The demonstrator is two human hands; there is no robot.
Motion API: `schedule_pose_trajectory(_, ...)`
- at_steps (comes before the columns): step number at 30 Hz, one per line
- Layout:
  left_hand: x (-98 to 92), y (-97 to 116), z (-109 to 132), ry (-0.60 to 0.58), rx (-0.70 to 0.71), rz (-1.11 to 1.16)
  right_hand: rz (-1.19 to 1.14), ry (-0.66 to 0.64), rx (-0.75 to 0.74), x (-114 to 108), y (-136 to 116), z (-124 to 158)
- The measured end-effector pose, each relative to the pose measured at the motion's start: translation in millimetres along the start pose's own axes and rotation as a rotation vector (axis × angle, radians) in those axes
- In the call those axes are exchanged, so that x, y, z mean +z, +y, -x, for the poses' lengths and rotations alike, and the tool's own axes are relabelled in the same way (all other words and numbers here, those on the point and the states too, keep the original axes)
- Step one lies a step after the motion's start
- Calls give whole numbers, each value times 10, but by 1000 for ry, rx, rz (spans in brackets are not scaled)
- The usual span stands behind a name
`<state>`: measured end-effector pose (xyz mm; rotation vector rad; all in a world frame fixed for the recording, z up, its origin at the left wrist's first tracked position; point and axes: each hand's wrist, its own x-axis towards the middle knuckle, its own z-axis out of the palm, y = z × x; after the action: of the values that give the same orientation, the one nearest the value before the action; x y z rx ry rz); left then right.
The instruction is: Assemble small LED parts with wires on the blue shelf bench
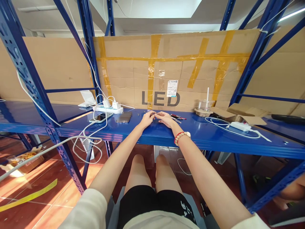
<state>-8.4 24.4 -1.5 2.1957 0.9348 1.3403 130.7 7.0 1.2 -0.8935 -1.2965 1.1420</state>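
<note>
Both hands meet over the blue metal shelf (133, 132), near its middle, with their fingertips together. My left hand (147, 118) has its fingers pinched; whatever lies between them is too small to make out. Touching it from the right is my right hand (165, 118), its thumb and fingers also closed at the tips; a beaded bracelet (183, 136) circles that wrist. Just beyond the right hand lies a small pile of pens or thin tools (177, 117). A few tiny parts (138, 114) rest on the shelf left of my hands.
At the left are a phone (101, 117), a white power strip (108, 109), looped cables and a blurred flat object (124, 117). A plastic cup (205, 104), opened cardboard (247, 114) and a white adapter (240, 126) with cable sit right. Taped cardboard (133, 76) stands behind.
</note>
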Motion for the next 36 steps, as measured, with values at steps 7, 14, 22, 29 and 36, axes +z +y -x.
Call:
schedule_pose_trajectory(7,5,-10,-16,76,-103,39,-10,67,25,-2,4,-46)
schedule_pose_trajectory(14,12,-26,-5,91,-61,4,23,52,67,31,-42,-9)
schedule_pose_trajectory(22,-29,22,25,57,-17,-70,62,29,66,31,-38,-8)
schedule_pose_trajectory(29,-31,29,19,12,-80,-150,60,59,24,21,-22,-11)
schedule_pose_trajectory(36,-25,52,34,-19,-74,-119,56,22,-2,10,-27,24)
